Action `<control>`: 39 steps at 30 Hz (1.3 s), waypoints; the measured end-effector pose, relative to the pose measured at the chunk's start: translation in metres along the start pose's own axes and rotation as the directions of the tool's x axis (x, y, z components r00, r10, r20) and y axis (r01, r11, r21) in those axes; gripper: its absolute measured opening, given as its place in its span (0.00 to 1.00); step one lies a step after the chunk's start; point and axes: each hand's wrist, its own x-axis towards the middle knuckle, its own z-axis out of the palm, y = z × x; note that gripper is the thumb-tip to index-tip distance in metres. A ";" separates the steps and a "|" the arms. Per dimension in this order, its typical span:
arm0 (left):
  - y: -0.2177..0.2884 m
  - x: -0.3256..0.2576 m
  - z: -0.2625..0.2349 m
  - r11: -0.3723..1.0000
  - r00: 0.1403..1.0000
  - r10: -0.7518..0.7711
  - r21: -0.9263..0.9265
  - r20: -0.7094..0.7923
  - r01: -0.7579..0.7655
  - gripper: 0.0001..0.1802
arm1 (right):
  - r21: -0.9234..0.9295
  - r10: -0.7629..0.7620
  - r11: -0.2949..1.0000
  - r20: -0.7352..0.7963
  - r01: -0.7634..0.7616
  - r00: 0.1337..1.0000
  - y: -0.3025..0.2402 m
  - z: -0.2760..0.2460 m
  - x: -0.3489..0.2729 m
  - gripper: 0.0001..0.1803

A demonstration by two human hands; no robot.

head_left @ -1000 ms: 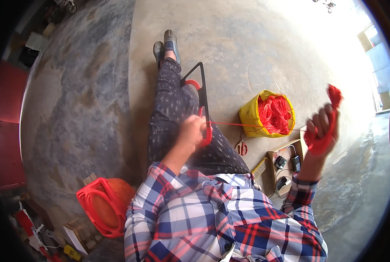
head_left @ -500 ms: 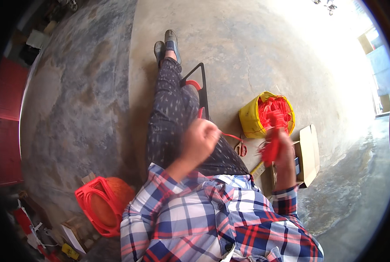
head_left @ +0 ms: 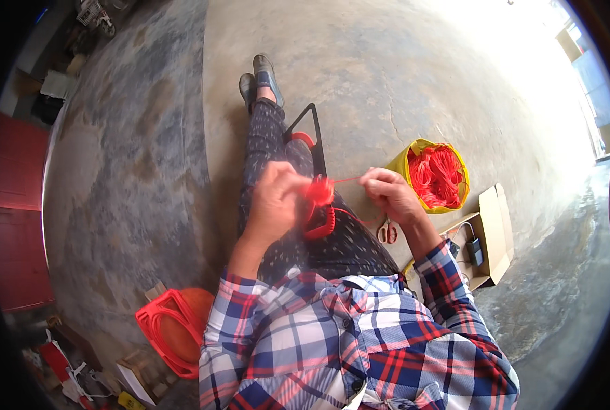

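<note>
My left hand (head_left: 275, 201), above my thighs, is closed on a bundle of red cord (head_left: 320, 191) that is smeared by motion. A thin strand runs taut from this bundle to my right hand (head_left: 389, 195), whose fingers pinch its end. Just below the bundle, a red coiled piece (head_left: 322, 229) lies over my leg. A black angular frame (head_left: 320, 147) with a red part leans on my legs beyond my hands; its lower end is hidden. Red-handled scissors (head_left: 387, 232) lie on the floor beneath my right wrist.
Right of my legs stands a yellow bucket (head_left: 397, 164) full of red cord bundles (head_left: 438, 176). Nearer is an open cardboard box (head_left: 496, 232) holding a black device (head_left: 475, 251) with a cable. At my left sits a red plastic frame (head_left: 158, 328) beside a rounded orange-brown thing (head_left: 194, 311).
My right hand has come in from beside the bucket toward the middle. The red bundle it held is now at my left hand, which has moved left and away from me. A strand is stretched between them.
</note>
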 end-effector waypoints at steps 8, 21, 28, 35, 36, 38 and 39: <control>-0.017 -0.008 0.058 0.978 0.983 -0.170 0.129 0.064 0.161 0.10 | -0.847 -0.256 0.429 0.219 0.314 0.941 0.021 0.027 0.028 0.17; -0.036 -0.023 0.083 0.390 0.736 -0.583 -0.677 0.344 0.625 0.36 | 0.258 -0.606 0.614 -0.452 0.746 0.655 -0.096 -0.041 -0.128 0.11; -0.039 -0.027 0.088 0.459 0.763 -0.558 -0.646 0.325 0.610 0.36 | -0.163 -0.196 0.974 -0.277 0.155 0.941 -0.026 0.023 -0.051 0.16; -0.040 -0.026 0.091 0.354 0.730 -0.584 -0.698 0.355 0.623 0.34 | -0.188 -0.170 0.969 -0.028 0.162 0.985 -0.016 0.076 -0.035 0.09; -0.037 -0.024 0.091 0.355 0.731 -0.581 -0.696 0.359 0.624 0.34 | -0.187 -0.173 0.968 -0.033 0.164 0.984 -0.016 0.077 -0.038 0.09; -0.032 -0.023 0.091 0.334 0.723 -0.599 -0.713 0.344 0.616 0.34 | -0.163 -0.117 0.978 0.075 0.128 0.990 -0.013 0.083 -0.048 0.09; -0.032 -0.025 0.088 0.378 0.718 -0.619 -0.681 0.318 0.627 0.34 | -0.167 -0.115 0.979 0.043 0.120 0.992 -0.013 0.085 -0.051 0.10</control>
